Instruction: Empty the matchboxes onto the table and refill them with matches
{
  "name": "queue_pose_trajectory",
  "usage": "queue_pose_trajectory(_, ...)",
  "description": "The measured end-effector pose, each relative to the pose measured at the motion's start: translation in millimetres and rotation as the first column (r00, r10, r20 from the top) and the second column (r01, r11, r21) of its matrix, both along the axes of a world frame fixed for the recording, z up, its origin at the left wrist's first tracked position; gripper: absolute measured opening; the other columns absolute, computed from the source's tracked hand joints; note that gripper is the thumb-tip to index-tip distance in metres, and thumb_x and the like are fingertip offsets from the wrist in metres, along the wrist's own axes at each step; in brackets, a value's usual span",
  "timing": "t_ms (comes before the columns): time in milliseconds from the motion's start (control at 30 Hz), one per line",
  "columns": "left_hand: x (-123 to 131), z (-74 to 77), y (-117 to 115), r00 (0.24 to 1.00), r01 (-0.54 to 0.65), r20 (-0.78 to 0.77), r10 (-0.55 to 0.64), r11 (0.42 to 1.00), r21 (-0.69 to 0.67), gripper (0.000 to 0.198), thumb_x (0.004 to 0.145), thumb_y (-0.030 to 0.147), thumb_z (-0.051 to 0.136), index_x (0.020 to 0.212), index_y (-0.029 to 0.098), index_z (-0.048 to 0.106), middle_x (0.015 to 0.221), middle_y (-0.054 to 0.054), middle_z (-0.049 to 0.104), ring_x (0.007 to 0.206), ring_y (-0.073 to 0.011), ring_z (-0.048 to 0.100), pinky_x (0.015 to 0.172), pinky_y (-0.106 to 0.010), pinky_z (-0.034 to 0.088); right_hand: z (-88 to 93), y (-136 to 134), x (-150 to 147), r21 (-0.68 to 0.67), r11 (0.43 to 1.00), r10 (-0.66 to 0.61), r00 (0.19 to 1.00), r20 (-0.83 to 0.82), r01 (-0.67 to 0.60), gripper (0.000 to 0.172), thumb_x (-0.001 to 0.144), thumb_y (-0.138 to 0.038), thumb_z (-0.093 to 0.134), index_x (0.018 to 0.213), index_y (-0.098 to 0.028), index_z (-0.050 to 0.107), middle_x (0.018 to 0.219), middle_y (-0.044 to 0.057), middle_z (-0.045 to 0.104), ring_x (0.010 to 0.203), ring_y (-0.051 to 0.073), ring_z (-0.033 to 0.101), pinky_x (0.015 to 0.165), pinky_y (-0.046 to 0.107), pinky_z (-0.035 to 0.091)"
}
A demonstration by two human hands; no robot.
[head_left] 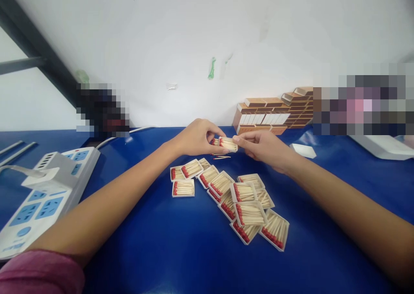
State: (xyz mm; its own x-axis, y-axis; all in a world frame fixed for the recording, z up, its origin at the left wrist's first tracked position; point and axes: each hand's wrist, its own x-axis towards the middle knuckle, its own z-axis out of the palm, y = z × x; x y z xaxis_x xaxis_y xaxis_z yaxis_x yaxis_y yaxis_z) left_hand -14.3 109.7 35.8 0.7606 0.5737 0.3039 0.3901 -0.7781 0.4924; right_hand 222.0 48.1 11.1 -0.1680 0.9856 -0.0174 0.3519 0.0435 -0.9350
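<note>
A small white matchbox tray (228, 144) full of red-tipped matches is held between my two hands, a little above the blue table. My left hand (199, 137) has its fingers closed on the tray's left side, where part of a second filled tray (214, 142) shows. The thumb and fingers of my right hand (263, 146) pinch the right end. Just below lies a loose match (221, 157). Nearer to me, several filled matchbox trays (247, 213) overlap in a pile. A smaller group of trays (183, 188) sits to its left.
Brown matchbox sleeves (263, 119) are stacked against the white wall. A white tray piece (303, 150) lies right of my right hand. On the left, a white power strip (84, 160) carries a plugged-in adapter (53, 171) and a cable. Pixelated areas stand at both sides.
</note>
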Motion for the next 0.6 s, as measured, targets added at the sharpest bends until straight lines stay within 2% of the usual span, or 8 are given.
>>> queue_pose_trajectory(67,-1,-1.7,2,1.0,-0.008,-0.016,0.009,0.999,0.046,0.04,0.079,0.054,0.081,0.105,0.024,0.083,0.068,0.001,0.06,0.062,-0.0134,0.05,0.061,-0.028,0.038,-0.2,3,0,-0.015,1.0,0.01,1.0,0.004,-0.01,0.051,0.077,-0.069,0.08,0.085,-0.018,0.076,0.055,-0.005,0.049,0.049,0.008,0.031,0.047,0.028,0.018)
queue_pose_trajectory(100,-1,-3.1,3,1.0,-0.016,-0.015,0.018,0.996,0.087,0.047,0.076,0.055,0.083,0.111,0.023,0.081,0.072,0.001,0.062,0.066,-0.0149,0.053,0.065,-0.029,0.04,-0.1,4,0,-0.011,1.0,0.003,1.0,0.006,-0.003,0.052,0.075,-0.069,0.082,0.085,-0.018,0.076,0.056,-0.005,0.05,0.05,0.008,0.031,0.047,0.028,0.02)
queue_pose_trajectory(200,-2,-9.1,7,0.998,-0.056,0.015,0.054,0.975,0.217,0.09,0.063,0.059,0.09,0.14,0.018,0.065,0.098,-0.006,0.069,0.091,-0.0244,0.061,0.087,-0.038,0.048,0.9,7,-1,0.03,0.999,-0.031,1.0,0.004,0.031,0.054,0.071,-0.07,0.083,0.083,-0.018,0.076,0.058,-0.004,0.053,0.054,0.01,0.04,0.049,0.028,0.028)
queue_pose_trajectory(267,-3,-14.1,9,0.997,-0.082,0.006,0.083,0.966,0.245,0.108,0.061,0.063,0.09,0.152,0.018,0.053,0.12,-0.013,0.067,0.111,-0.0316,0.059,0.103,-0.047,0.045,2.1,9,-2,0.067,0.997,-0.047,0.999,-0.003,0.047,0.055,0.073,-0.072,0.082,0.081,-0.018,0.075,0.06,-0.001,0.058,0.059,0.012,0.048,0.052,0.028,0.034)
queue_pose_trajectory(400,-4,-23.5,12,0.993,-0.103,-0.046,0.11,0.987,0.127,0.113,0.062,0.07,0.087,0.156,0.021,0.047,0.15,-0.017,0.056,0.138,-0.0388,0.048,0.117,-0.053,0.037,3.1,15,-5,0.149,0.987,-0.06,0.998,0.031,0.055,0.055,0.078,-0.072,0.077,0.085,-0.018,0.077,0.076,0.006,0.072,0.071,0.018,0.062,0.062,0.031,0.046)
queue_pose_trajectory(500,-6,-29.0,12,0.99,-0.129,-0.049,0.129,0.992,-0.012,0.115,0.062,0.07,0.087,0.157,0.02,0.045,0.149,-0.017,0.058,0.138,-0.0389,0.051,0.117,-0.053,0.038,1.1,20,-7,0.204,0.978,-0.042,0.997,0.057,0.029,0.053,0.078,-0.071,0.078,0.087,-0.018,0.079,0.09,0.01,0.079,0.08,0.021,0.067,0.071,0.035,0.052)
queue_pose_trajectory(600,-7,-32.8,13,0.991,-0.136,-0.026,0.135,0.989,-0.054,0.114,0.062,0.067,0.089,0.157,0.021,0.044,0.141,-0.015,0.064,0.132,-0.0364,0.056,0.114,-0.051,0.04,-2.9,22,-9,0.249,0.968,-0.017,0.996,0.089,-0.006,0.051,0.08,-0.068,0.077,0.089,-0.019,0.079,0.092,0.01,0.079,0.081,0.022,0.069,0.072,0.036,0.054)
